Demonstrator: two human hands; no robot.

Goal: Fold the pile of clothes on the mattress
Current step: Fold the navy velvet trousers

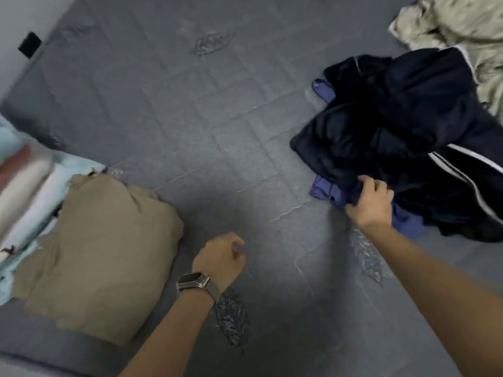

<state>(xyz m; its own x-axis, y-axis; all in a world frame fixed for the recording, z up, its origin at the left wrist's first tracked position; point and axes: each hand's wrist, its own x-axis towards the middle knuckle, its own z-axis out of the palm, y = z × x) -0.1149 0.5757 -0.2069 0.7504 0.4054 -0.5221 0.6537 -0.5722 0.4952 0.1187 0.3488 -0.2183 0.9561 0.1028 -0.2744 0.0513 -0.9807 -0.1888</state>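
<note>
A heap of dark navy clothes [394, 126] with white stripes lies at the right of the grey quilted mattress [177, 104]. A purple-blue garment [324, 190] pokes out from under the heap. My right hand [371, 201] grips dark fabric at the heap's near left edge. Over bare mattress near the front hovers my left hand [221, 257], a watch on its wrist, its fingers curled and holding nothing. A folded tan garment [100, 257] sits at the left front.
Folded light blue and white clothes [24, 191] are stacked at the left edge behind the tan piece. A crumpled cream garment [462, 31] lies at the far right corner. A grey wall with a black socket [30, 44] runs along the upper left.
</note>
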